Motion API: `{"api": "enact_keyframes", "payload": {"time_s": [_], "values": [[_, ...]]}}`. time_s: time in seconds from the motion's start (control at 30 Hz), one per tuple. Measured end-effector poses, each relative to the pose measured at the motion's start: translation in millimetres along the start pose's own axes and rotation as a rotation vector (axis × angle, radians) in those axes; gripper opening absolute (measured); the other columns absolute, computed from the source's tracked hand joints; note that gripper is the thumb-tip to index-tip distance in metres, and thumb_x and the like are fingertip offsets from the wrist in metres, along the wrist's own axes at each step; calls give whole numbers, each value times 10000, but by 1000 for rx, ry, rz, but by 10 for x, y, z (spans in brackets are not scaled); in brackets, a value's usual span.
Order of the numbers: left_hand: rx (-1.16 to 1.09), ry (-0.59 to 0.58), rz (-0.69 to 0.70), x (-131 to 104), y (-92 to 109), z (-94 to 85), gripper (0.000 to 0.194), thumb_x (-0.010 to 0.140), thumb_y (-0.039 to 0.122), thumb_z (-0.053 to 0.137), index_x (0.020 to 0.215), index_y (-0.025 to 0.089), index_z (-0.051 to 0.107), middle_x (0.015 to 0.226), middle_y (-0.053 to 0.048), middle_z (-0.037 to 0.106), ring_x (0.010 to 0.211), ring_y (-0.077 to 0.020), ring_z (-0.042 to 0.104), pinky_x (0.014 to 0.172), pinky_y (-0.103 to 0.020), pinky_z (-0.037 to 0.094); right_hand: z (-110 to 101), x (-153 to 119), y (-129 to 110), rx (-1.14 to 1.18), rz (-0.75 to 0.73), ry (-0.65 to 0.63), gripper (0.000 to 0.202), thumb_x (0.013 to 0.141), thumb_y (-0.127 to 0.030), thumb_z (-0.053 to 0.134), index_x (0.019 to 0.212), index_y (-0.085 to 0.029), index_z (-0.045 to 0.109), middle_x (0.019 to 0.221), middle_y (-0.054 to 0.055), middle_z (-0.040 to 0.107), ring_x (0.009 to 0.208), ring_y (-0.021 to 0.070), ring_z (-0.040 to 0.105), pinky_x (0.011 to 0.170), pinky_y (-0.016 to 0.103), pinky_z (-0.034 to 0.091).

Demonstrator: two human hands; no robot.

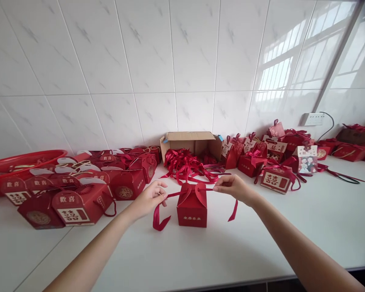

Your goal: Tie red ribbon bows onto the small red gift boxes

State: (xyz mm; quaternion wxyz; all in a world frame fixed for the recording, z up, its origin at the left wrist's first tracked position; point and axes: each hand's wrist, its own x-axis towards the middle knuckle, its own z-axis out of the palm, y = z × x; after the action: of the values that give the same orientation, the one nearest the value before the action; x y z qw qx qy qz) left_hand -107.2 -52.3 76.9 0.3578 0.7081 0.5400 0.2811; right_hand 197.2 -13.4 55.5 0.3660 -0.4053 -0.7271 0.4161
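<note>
A small red gift box (192,211) with gold lettering stands upright on the white table in front of me. Its rounded top flaps are folded up, and a dark red ribbon (162,224) passes through the holes in them. My left hand (150,199) pinches the ribbon to the left of the box, with a loose end hanging below the fingers. On the other side, my right hand (235,189) pinches the ribbon's right part, whose tail dangles beneath. Between both hands and the box the ribbon runs nearly straight.
Behind the box, an open cardboard carton (167,142) spills red ribbons (182,162). Several red gift boxes (74,205) crowd the left, near a red plastic basin (48,156). More finished-looking boxes (275,178) and black-handled scissors (346,177) lie right. A power socket (312,119) hangs on the tiled wall.
</note>
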Motion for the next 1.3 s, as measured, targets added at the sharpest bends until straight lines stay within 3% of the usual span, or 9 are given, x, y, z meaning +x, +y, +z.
{"api": "enact_keyframes", "payload": {"time_s": [0.2, 0.27, 0.33, 0.5, 0.67, 0.77, 0.97, 1.1, 1.3], "values": [[407, 276, 115, -45, -112, 204, 179, 822, 389, 414, 816, 226, 488, 936, -52, 580, 822, -218, 560, 693, -312, 422, 177, -268, 104, -414, -125, 419, 309, 774, -481, 597, 900, -201, 636, 965, 97, 573, 878, 240, 536, 759, 379, 440], [430, 267, 89, -124, -93, 260, 244, 849, 422, 364, 766, 226, 483, 789, -23, 577, 677, -193, 539, 605, -286, 390, 283, -394, 95, -495, -155, 590, 331, 825, -486, 521, 1003, -215, 588, 1030, 118, 549, 944, 261, 515, 793, 398, 425], [386, 172, 54, -195, -74, 312, 349, 865, 469, 311, 666, 218, 450, 618, 9, 512, 552, -166, 479, 536, -264, 346, 402, -487, 79, -472, -86, 554, 352, 872, -514, 408, 936, -214, 582, 848, 92, 562, 781, 230, 529, 701, 369, 425], [221, -83, -154, -187, -116, 382, 400, 839, 524, 300, 629, 205, 419, 483, 45, 382, 418, -133, 399, 430, -242, 303, 645, -447, 93, 104, 351, 157, 528, 832, -655, 352, 893, -194, 602, 549, -26, 429, 471, 117, 387, 467, 257, 305], [169, 136, -159, -167, -137, 317, 349, 791, 538, 407, 748, 203, 496, 509, 62, 384, 397, -112, 382, 396, -222, 319, 692, -255, 97, 911, 429, 273, 394, 777, -519, 605, 1003, -198, 583, 657, -42, 468, 441, 29, 339, 401, 163, 267], [6, 46, -104, -226, -123, 325, 370, 817, 515, 391, 824, 184, 558, 457, 69, 385, 394, -110, 394, 443, -227, 361, 692, -162, 105, 1289, 458, 328, 241, 764, -344, 683, 892, -172, 572, 641, -33, 496, 430, 16, 348, 373, 133, 283], [-143, -170, -166, -238, -158, 392, 414, 829, 402, 389, 1098, 149, 575, 381, 59, 453, 359, -114, 420, 444, -218, 349, 694, -44, 167, 1410, 381, 418, 180, 735, -219, 691, 746, -204, 512, 564, -59, 470, 383, 23, 292, 320, 140, 264], [-179, -284, -289, -168, -172, 367, 546, 823, 345, 381, 1338, 163, 379, 386, 49, 509, 323, -116, 407, 395, -204, 303, 662, -39, 161, 1433, 293, 442, 180, 673, -72, 638, 681, -193, 505, 594, -43, 517, 430, 37, 384, 339, 141, 322], [-541, 238, -237, -1, -183, 406, 647, 684, 114, 482, 1314, 203, 367, 840, -30, 649, 613, -125, 589, 528, -219, 425, 664, -7, 80, 1452, 186, 493, 161, 635, -49, 571, 618, -185, 487, 555, -42, 494, 494, 57, 460, 467, 168, 453]]}}
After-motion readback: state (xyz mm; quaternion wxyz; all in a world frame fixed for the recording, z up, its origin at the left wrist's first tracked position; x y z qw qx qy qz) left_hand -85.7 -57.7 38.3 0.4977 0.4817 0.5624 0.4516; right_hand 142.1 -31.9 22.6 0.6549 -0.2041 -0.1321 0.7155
